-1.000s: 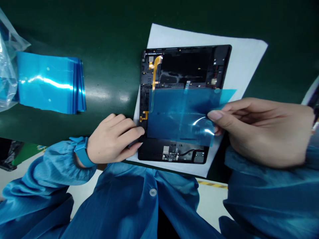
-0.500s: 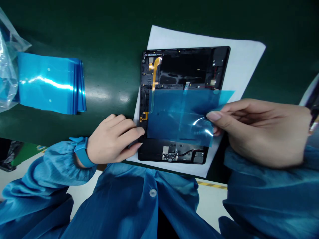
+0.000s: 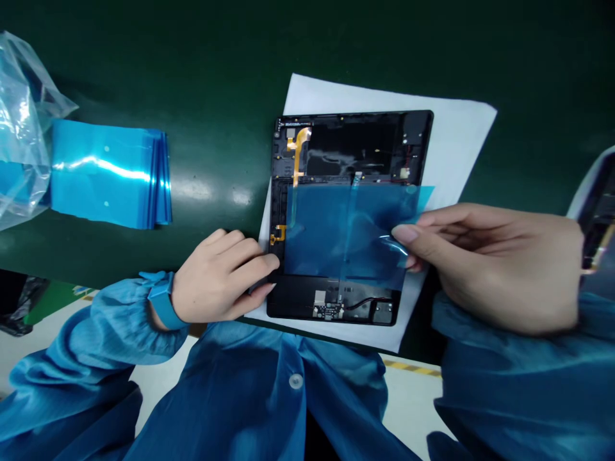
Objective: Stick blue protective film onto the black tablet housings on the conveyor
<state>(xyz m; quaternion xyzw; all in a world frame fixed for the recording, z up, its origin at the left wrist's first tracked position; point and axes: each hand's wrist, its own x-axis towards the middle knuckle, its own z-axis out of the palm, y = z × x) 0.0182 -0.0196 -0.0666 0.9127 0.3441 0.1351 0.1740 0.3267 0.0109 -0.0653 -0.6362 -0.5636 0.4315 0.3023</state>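
Note:
An opened black tablet housing [image 3: 358, 144] lies on a white sheet of paper [image 3: 451, 137], its boards and orange flex cable exposed. A translucent blue film [image 3: 346, 234] hangs over the housing's middle. My right hand [image 3: 490, 266] pinches the film's right edge between thumb and fingers. My left hand [image 3: 218, 278] rests at the housing's lower left edge, fingers curled, thumb and forefinger pressed on the frame.
A stack of blue films [image 3: 108, 173] lies at the left on the dark green table [image 3: 216, 77], beside a clear plastic bag [image 3: 22, 128]. Another dark device [image 3: 596, 211] shows at the right edge. The table's near edge runs just below my hands.
The whole scene has shifted slightly down and left in view as my head moved. Both hands keep their hold, and the film stays over the housing.

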